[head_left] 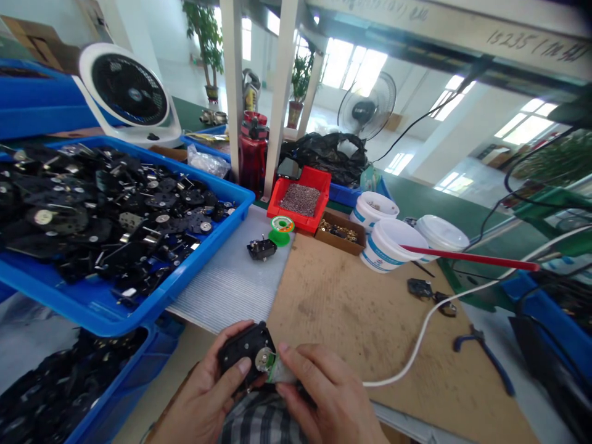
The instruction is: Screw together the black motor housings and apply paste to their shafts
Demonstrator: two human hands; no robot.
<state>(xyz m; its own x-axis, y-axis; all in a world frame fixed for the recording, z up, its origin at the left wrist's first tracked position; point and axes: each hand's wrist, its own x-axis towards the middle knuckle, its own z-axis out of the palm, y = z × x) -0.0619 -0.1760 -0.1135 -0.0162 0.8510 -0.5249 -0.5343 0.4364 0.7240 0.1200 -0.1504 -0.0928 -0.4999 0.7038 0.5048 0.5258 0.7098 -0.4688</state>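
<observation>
At the bottom centre, my left hand (208, 385) is wrapped round a black plastic part (245, 351) with a round silver disc on its face. My right hand (324, 388) pinches a small whitish piece with green on it (278, 371), which meets the black part beside the disc. The fingertips of both hands are close together. Further up, another black assembly (262, 248) lies on the ribbed grey mat (226, 283), near a green spool (280, 230).
A blue tray (185, 296) heaped with black assemblies stands left, above another blue bin. Behind the cardboard (351, 308) are a red bin (300, 200), a small brown box and white tubs (386, 246). Right lie pliers (485, 354), black pieces and a white cable (423, 336).
</observation>
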